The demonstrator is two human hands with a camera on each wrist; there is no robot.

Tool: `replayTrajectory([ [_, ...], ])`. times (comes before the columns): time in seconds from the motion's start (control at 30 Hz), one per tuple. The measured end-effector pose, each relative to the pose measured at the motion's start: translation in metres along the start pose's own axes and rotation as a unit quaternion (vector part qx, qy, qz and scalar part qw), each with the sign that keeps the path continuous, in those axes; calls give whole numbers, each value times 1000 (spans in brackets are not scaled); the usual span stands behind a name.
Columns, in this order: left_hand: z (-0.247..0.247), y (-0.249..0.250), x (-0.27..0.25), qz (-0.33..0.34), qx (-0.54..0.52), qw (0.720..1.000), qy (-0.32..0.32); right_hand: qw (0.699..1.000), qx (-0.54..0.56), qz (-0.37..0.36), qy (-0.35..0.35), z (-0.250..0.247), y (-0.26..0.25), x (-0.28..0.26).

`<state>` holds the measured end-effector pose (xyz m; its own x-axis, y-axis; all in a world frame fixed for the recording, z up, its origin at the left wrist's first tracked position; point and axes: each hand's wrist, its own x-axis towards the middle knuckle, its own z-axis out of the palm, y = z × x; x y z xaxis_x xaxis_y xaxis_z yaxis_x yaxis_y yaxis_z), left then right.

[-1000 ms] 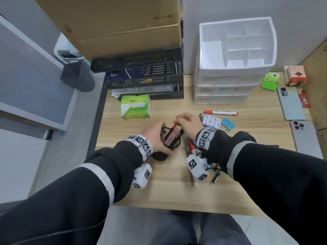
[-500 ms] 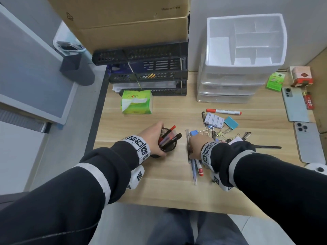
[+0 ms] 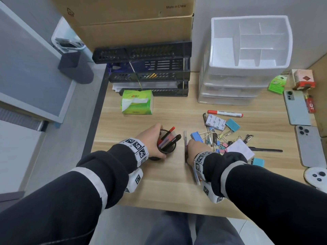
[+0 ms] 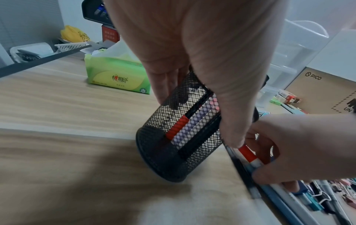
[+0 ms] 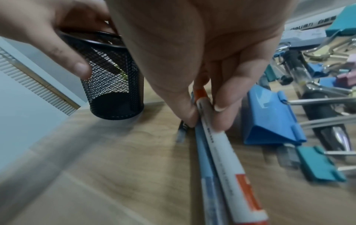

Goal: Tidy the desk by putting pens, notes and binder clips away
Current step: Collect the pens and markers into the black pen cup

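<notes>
left hand [image 3: 152, 138] wrapped round tilted mesh pen cup [image 4: 185, 129], right hand [image 5: 192, 53] pinching white marker [image 5: 227, 153] on desk [image 3: 159, 183]

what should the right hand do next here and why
Probably lift the pens and drop them into the cup. The right hand already pinches a white marker and a blue pen on the desk, and the left hand holds the cup tilted toward them.

Wooden desk [image 3: 169, 112], white wall [image 3: 247, 6], grey floor [image 3: 58, 142]
</notes>
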<state>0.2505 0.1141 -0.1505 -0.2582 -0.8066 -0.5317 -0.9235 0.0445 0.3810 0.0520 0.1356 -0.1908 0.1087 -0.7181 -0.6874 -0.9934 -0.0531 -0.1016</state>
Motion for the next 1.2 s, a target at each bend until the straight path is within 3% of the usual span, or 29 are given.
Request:
replayTrajectory([
  [0.3,-1,1,-1,-1,1,1000,-1,999,48,15,-8,3,4,4],
  [0.57,-3,1,-1,2,1,1000,-1,985,164,33,34,-6,-3,18],
  [1.2,10,-9,1,9,-48,998,41,984,146,39,94,5,-30,43],
])
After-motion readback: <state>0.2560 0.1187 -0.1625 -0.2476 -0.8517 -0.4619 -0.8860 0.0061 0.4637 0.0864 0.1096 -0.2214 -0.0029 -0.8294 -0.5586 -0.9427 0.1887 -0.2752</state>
